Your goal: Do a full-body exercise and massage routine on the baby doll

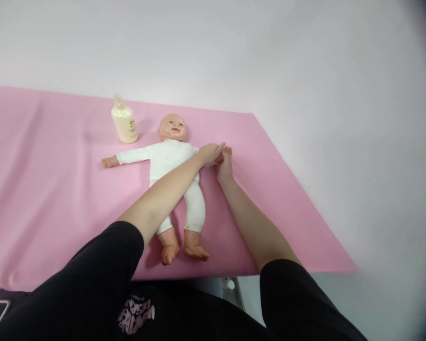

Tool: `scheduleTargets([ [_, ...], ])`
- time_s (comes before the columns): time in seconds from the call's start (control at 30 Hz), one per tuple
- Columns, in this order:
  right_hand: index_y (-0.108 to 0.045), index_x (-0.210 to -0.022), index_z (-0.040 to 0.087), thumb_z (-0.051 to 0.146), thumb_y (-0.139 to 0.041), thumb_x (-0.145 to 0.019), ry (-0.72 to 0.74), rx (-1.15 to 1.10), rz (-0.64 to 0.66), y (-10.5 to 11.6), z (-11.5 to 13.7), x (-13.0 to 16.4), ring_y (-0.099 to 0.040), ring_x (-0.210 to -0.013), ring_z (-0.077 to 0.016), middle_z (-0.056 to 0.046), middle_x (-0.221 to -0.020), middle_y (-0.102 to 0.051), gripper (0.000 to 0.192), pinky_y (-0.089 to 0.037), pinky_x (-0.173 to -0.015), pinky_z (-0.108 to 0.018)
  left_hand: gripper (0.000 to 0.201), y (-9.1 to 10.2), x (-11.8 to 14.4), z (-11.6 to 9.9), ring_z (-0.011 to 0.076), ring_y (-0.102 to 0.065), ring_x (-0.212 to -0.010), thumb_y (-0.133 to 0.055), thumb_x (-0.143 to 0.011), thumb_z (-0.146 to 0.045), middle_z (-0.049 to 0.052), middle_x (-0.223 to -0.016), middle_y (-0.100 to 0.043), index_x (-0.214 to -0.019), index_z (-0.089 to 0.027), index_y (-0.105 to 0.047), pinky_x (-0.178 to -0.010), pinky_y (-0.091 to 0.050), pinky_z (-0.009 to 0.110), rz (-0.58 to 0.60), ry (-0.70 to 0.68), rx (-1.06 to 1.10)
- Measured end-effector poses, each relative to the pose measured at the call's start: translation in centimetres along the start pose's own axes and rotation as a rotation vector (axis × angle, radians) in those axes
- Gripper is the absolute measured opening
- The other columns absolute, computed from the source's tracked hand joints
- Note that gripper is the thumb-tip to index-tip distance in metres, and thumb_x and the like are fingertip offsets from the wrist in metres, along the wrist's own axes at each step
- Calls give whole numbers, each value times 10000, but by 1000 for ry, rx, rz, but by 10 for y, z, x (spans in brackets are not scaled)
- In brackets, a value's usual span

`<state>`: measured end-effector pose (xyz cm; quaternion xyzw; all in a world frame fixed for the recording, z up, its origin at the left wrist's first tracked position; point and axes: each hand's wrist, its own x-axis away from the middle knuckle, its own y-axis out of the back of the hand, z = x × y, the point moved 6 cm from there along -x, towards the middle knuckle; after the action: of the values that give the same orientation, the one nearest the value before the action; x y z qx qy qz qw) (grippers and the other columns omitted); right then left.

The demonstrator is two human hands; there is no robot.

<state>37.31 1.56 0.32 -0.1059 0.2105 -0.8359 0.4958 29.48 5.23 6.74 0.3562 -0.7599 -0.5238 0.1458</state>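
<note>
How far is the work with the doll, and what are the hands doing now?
Done: the doll lies face up on the pink sheet, dressed in white. In hand: the left hand and right hand meet at the doll's arm on the right of the picture. Left: the lotion bottle stands apart by the doll's head, untouched.

Pink-covered table (39, 199) with doll (170, 161), bottle (124, 124)

We read no text: the mark on the bottle (124, 124) at 11 o'clock and the pink lettering on the black shirt (137, 314) at 7 o'clock are illegible.
</note>
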Motion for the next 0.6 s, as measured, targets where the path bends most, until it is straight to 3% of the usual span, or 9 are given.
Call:
scheduleTargets([
  [0.13, -586, -1022, 289, 590, -592, -873, -20, -43, 7, -1, -1, -1, -688, -1101, -190, -1, -1173, -711, 336, -593, -775, -318, 515, 3, 1, -3, 248, -688, -1016, -268, -1107, -351, 179, -1056, -742, -1234, -91, -694, -938, -477, 319, -8, -17, 70],
  [0.3, -628, -1121, 250, 661, -435, -955, -56, -77, -21, 4, -3, -7, -701, -1073, -192, -47, -1221, -705, 484, -577, -745, -308, 569, 4, 5, -9, 206, -684, -860, -301, -1088, -488, 126, -1015, -759, -988, -130, -733, -808, -489, 305, 38, -2, 206],
  [0.4, -590, -1171, 258, 656, -408, -971, -24, -72, -56, 11, -2, -12, -706, -1051, -178, -46, -1238, -692, 480, -579, -753, -304, 487, 4, 5, -11, 190, -703, -905, -384, -1062, -496, 101, -1117, -767, -1128, -139, -708, -820, -500, 283, 47, -9, 236],
  [0.5, -536, -1192, 266, 621, -403, -986, 23, -93, -90, 18, 0, -18, -712, -1023, -160, -45, -1239, -676, 432, -597, -795, -321, 439, 3, 2, -11, 224, -691, -1134, -520, -1011, -423, 115, -1305, -728, -1319, -137, -643, -967, -492, 298, 46, -68, 184],
  [0.6, -505, -1157, 262, 560, -519, -955, 82, -92, -134, 24, 2, -23, -709, -1057, -156, -44, -1249, -659, 360, -611, -878, -348, 464, -3, -2, -10, 240, -684, -1179, -630, -923, -283, 141, -1338, -713, -1353, -110, -614, -1009, -488, 304, 83, -124, 131],
])
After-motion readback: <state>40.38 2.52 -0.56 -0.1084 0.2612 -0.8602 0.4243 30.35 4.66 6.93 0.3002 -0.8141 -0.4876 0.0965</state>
